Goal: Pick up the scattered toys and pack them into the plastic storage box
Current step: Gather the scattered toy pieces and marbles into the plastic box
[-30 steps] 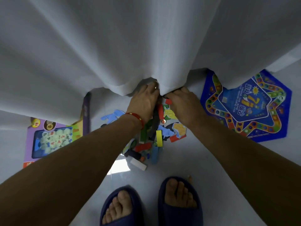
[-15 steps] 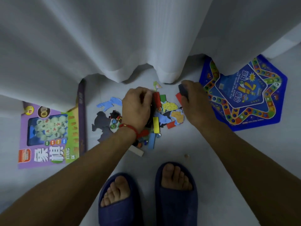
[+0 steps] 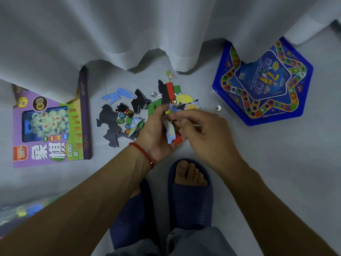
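Cupping a small bundle of toy pieces (image 3: 170, 131), the left hand (image 3: 156, 132) curls round them while the right hand (image 3: 204, 130) pinches at the bundle. More scattered toys (image 3: 129, 111) lie on the floor just beyond both hands.

Both hands (image 3: 184, 130) have lifted off the floor, now holding toy pieces (image 3: 171, 133).

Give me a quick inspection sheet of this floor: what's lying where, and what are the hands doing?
Surface: pale floor.
Job's things: loose toy pile of flat shapes, blocks, marbles; storage box not seen.
Clutter: purple chess box on the left, blue star board on the right, stray marble.
Hands: left hand cradles gathered pieces; right hand pinches at them.
Cables: nothing seen.
Surroundings: white curtain behind; slippered feet below.
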Tool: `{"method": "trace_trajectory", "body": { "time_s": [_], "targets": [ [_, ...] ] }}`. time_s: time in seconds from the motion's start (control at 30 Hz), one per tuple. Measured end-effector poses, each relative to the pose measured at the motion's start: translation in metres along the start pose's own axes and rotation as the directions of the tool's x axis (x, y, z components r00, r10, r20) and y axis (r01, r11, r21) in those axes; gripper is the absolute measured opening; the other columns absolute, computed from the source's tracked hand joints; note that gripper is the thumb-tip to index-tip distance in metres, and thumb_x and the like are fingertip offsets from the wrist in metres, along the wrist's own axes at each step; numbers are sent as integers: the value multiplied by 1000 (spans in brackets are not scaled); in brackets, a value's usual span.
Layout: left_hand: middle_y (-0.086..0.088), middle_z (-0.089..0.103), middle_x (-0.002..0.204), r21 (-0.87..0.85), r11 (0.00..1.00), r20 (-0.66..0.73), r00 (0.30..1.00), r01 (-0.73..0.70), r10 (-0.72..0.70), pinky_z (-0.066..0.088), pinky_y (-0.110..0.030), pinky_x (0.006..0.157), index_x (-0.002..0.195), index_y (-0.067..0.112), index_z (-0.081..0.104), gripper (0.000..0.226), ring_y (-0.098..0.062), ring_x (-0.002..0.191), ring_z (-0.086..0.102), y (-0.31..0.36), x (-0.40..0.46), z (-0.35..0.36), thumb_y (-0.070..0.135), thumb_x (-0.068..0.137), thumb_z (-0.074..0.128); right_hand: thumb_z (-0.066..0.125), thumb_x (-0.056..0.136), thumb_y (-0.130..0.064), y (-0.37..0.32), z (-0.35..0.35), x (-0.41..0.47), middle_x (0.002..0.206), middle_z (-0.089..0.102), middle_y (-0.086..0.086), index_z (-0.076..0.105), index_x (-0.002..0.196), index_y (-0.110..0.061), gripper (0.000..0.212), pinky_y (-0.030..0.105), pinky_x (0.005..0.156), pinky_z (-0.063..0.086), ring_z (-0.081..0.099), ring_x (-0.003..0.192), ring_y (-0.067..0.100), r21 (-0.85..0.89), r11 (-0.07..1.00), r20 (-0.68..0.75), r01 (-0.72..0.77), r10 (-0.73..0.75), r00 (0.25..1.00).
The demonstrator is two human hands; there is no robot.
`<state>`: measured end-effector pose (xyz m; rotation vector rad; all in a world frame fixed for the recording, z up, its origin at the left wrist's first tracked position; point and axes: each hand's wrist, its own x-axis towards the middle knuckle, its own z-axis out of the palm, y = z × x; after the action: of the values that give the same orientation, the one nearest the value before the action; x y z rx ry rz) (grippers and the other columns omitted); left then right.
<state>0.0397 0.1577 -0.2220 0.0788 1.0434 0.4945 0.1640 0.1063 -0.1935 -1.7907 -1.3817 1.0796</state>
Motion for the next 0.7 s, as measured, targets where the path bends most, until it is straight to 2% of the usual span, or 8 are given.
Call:
{"method": "trace_trajectory", "body": {
  "time_s": [0.07,0.17,0.27,0.33,0.43,0.5,0.6,0.7],
  "targets": [
    [-4,54,71,50,999,-64,998,16,-13,46,-28,66,84,12,55,28,-19,65,52,-3,-1,-8,35,99,47,62,94,-18,21,-10,-9,96,68,-15,70,103,-23,13,17,73,53,65,86,-1,-76,997,-138,23,-33,990],
    [-2,52,68,125,992,-122,992,3,12,38,-23,49,72,16,55,34,-15,55,46,-6,-3,-21,35,100,48,70,88,-24,69,-15,-23,111,57,0,64,110,-21,23,34,77,54,58,95,14,-458,888,-54,-36,13,998],
    [-3,56,70,101,995,-108,994,0,11,45,-24,52,74,15,59,36,-17,60,50,-6,-7,-26,38,99,49,70,82,-1,102,-5,-32,104,57,9,66,100,-10,20,35,75,51,59,90,23,-466,883,33,49,-38,999],
    [-4,56,72,84,997,-93,996,0,7,48,-24,53,76,14,60,36,-18,63,50,-8,-7,-27,37,100,46,66,84,4,105,-5,-31,97,59,10,66,95,-7,15,36,75,50,58,85,20,-457,883,5,109,-120,993],
    [-3,54,73,94,996,-80,997,-10,17,46,-26,52,78,14,59,34,-18,62,49,-11,-6,-29,33,100,43,64,91,-4,94,-20,-11,107,61,13,66,108,-6,17,32,80,51,58,96,21,-498,867,-211,4,-125,970],
    [-4,54,74,100,995,-76,997,-11,19,46,-26,53,79,13,60,32,-19,62,50,-12,-7,-29,32,99,43,67,92,-7,94,-31,8,112,61,18,65,113,-2,22,36,77,54,61,100,27,-610,789,-304,-68,-153,940],
    [-6,56,78,59,998,-80,997,-6,11,48,-25,54,84,10,61,32,-20,65,52,-10,-8,-24,30,98,41,73,84,-4,109,-34,27,97,64,24,67,99,5,18,42,71,55,65,89,35,-725,686,-203,-59,-131,970],
    [-11,58,85,47,999,-54,998,-10,13,47,-29,62,90,5,62,34,-23,71,54,-9,-6,-18,28,97,39,71,87,-4,106,-31,29,95,67,21,69,100,3,15,43,76,56,65,87,33,-655,753,-174,-62,-71,982]
  ]
}}
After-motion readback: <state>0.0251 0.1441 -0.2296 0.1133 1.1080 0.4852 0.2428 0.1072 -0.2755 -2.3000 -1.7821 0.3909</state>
